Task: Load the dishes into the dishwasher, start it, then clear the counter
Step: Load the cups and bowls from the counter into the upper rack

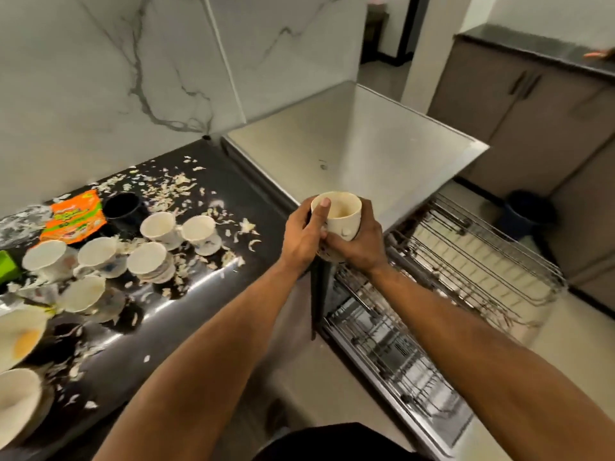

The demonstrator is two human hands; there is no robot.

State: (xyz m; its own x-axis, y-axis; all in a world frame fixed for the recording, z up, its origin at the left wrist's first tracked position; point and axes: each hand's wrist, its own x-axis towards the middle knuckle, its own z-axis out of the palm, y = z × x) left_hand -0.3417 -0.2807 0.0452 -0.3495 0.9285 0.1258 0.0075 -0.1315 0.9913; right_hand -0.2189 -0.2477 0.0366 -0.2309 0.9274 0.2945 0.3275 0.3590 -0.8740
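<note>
Both hands hold one white cup upright in the air, just past the near right end of the dark counter. The left hand wraps the cup's left side with its thumb hooked over the rim; the right hand cups the right side and base, fingers curled round it. Something else seems to sit under the cup in the right hand, perhaps a saucer, but it is too hidden to tell.

The open dishwasher lies below and to the right of the cup: its upper rack is pulled out on the right, the lower rack nearer and lower. The right hand is the nearer one to the upper rack, so the cup probably needs to travel right and down, and be tipped mouth-down to sit there.

Many more cups and saucers wait on the counter to the left, among scattered white scraps and an orange packet.
</note>
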